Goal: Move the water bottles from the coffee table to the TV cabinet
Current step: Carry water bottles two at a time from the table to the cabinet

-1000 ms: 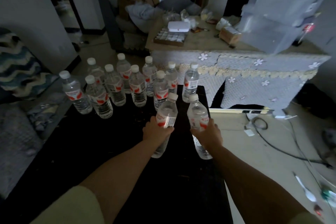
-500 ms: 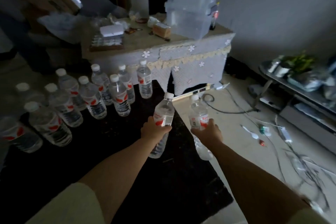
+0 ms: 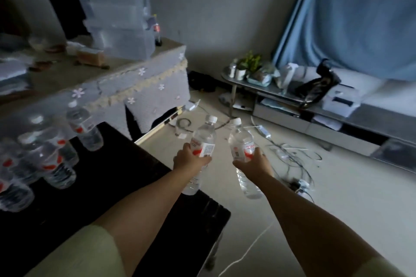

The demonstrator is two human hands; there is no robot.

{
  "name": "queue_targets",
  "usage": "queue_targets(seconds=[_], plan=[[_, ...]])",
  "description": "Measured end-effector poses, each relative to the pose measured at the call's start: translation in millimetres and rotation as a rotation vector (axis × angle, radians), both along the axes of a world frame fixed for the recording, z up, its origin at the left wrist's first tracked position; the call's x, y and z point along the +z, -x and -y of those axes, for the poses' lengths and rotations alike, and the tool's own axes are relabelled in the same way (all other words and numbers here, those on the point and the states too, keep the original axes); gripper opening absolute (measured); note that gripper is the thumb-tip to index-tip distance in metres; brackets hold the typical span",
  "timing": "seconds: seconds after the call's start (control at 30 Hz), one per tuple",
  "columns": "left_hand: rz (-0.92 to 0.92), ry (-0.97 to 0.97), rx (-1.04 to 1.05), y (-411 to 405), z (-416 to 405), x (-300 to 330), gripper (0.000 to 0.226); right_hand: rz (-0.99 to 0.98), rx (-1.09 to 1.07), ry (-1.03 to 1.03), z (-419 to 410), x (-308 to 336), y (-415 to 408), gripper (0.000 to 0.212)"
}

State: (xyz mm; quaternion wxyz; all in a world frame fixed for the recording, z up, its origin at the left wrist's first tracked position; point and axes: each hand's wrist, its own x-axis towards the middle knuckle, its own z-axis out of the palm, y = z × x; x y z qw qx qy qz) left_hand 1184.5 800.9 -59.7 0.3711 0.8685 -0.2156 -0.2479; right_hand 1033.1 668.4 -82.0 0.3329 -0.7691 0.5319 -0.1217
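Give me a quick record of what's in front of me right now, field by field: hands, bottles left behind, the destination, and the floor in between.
left hand: left hand grips a water bottle around its label, cap up
right hand: right hand grips a second bottle, held over the floor
remaining bottles: a blurred cluster stands on the dark coffee table
destination: low TV cabinet ahead on the right; its top holds a potted plant and other clutter
floor: loose cables lie between the table and the cabinet
task state: two bottles in transit, not yet set down
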Motion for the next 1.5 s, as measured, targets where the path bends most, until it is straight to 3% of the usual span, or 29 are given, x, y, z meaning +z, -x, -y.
queue_targets(seconds=[0.27,0.5,0.77,1.07,1.5], plan=[[0.065,-0.033,-0.317,110.3,112.8,11.5,0.079,0.045,-0.321,0.021,46.0,12.2,145.9,0.07],[0.002,0.009,-0.605,255.6,182.9,13.0,0.086,0.065,-0.585,-0.018,81.8,17.6,289.6,0.071],[-0.046,0.027,-0.799,367.6,239.9,4.2,0.076,0.086,-0.766,-0.028,93.7,14.9,400.9,0.071],[-0.098,-0.001,-0.955,442.1,298.1,-18.4,0.073,0.205,-0.99,-0.046,116.2,-3.6,471.9,0.05],[-0.05,-0.004,-1.152,513.9,495.8,-15.8,0.069,0.238,-1.176,-0.029,283.7,-8.7,533.4,0.048]])
